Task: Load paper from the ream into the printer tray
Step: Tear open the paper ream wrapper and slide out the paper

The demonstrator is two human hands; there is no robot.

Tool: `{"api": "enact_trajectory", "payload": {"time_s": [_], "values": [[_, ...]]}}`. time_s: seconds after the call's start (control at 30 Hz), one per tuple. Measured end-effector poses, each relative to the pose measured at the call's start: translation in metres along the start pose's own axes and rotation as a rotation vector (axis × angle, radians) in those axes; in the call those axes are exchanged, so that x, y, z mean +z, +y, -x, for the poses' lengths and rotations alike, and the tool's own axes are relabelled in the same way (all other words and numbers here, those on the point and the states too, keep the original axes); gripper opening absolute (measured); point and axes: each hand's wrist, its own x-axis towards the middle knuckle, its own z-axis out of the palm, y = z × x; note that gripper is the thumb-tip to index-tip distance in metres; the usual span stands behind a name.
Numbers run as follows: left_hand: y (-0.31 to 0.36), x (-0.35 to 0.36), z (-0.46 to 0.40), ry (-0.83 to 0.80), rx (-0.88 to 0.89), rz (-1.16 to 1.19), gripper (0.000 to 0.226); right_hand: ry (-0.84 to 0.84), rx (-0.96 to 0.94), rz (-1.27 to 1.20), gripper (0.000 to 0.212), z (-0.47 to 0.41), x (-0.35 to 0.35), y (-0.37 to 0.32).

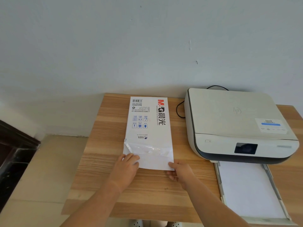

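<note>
A white paper ream (148, 128) with a red and black logo lies flat on the wooden table (101, 145), its taped near end open. My left hand (126, 169) rests on the ream's near left corner. My right hand (178, 172) pinches the near right corner of the white sheets sticking out of the wrapper. To the right stands a cream and dark printer (237, 125). Its paper tray (249, 190) is pulled out toward me and holds white paper.
A black cable (179, 110) loops between the ream and the printer. The table backs onto a pale wall. Beige floor and a dark wooden piece (14, 154) lie to the left. Shoes show under the table's near edge.
</note>
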Motion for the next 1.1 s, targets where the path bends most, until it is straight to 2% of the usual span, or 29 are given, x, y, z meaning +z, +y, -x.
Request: {"api": "enact_trajectory", "payload": {"time_s": [0.13,0.3,0.4,0.43,0.57,0.63,0.73,0.87,1.1], "values": [[0.005,-0.001,0.012,-0.057,0.011,0.003,0.028,-0.024,0.015,0.012,0.013,0.009,-0.002,0.006],[0.01,0.0,0.027,-0.11,-0.014,0.021,0.032,-0.056,0.026,0.042,0.015,0.015,-0.007,0.016],[0.01,-0.004,0.033,-0.075,-0.025,0.054,0.016,-0.065,0.043,0.04,0.015,0.017,-0.007,0.019],[0.008,-0.005,0.033,-0.071,-0.045,0.068,0.013,-0.071,0.05,0.03,0.015,0.018,-0.007,0.019],[0.005,-0.01,0.023,-0.155,-0.319,0.135,0.045,-0.062,0.03,-0.003,0.015,0.013,-0.005,0.011],[0.005,-0.011,0.013,-0.212,-0.481,0.21,0.051,-0.022,0.008,-0.003,0.013,0.007,-0.004,0.008],[0.006,-0.008,0.004,-0.213,-0.62,0.374,0.054,0.042,-0.018,0.016,0.003,0.004,0.002,0.007],[0.003,0.0,0.004,-0.184,-0.648,0.458,0.051,0.109,-0.051,0.073,0.005,0.0,0.005,0.012],[0.004,0.005,0.021,-0.195,-0.628,0.488,0.045,0.079,-0.061,0.135,0.005,0.007,-0.003,0.022]]}}
